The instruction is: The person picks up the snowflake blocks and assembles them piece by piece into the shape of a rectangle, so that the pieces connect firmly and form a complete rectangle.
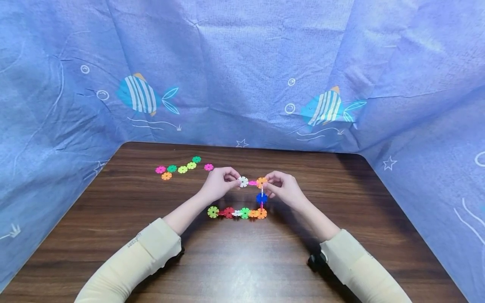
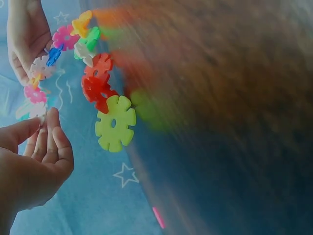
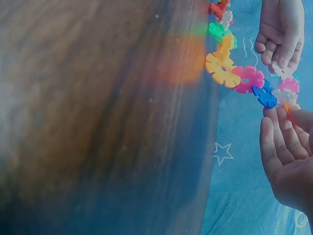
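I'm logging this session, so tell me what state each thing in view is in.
Left hand, pinching a white disc
Right hand, pinching an orange disc
Chain, linked, bent at two corners, ends apart
Far discs, lying on the table, apart from the chain
Curtain, hanging, creased
Sleeves, cuffs turned back

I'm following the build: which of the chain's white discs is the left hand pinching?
The white disc at the end, beside a pink disc; the other white discs sit mid-chain, away from the left hand.
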`<action>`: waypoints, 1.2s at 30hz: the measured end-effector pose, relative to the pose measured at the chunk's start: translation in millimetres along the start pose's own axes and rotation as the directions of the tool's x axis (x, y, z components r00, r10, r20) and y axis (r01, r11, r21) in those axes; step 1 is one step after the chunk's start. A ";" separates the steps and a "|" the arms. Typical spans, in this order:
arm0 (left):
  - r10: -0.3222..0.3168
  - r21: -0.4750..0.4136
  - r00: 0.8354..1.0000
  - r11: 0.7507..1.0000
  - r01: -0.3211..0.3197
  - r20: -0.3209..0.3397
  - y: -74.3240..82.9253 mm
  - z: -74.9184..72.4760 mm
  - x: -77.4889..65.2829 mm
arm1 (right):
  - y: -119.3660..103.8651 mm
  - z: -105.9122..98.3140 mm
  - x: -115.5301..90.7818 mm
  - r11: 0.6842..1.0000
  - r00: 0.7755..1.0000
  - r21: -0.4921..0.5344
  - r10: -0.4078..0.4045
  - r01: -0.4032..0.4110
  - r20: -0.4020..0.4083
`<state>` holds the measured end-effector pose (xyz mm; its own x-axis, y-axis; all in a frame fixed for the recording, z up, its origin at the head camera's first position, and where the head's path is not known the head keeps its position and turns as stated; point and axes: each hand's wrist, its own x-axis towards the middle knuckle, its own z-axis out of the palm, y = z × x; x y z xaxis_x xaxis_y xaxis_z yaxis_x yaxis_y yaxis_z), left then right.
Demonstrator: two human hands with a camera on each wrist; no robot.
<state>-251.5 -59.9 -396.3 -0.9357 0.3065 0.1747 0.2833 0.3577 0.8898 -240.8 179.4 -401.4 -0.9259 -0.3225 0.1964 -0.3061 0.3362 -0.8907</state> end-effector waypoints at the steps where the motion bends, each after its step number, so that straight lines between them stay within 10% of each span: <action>1: -0.006 -0.003 1.000 1.000 0.006 0.001 -0.2 0.3 -0.3 | 0.4 -0.1 0.1 1.000 1.000 0.000 -0.003 0.003 0.002; 20: 0.049 0.059 0.999 0.997 -0.049 0.002 4.5 0.4 0.6 | -29.9 2.1 -3.3 1.000 0.999 -0.015 0.015 -0.014 0.050; 36: 0.136 0.118 0.988 0.985 -0.127 -0.071 5.9 6.3 2.9 | 2.9 6.9 10.2 0.999 1.000 -0.041 0.011 -0.011 0.003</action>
<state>-251.2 -51.4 -393.2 -0.9011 0.2888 0.3235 0.4226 0.4178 0.8043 -249.6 170.9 -404.9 -0.9286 -0.3213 0.1858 -0.3051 0.3759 -0.8750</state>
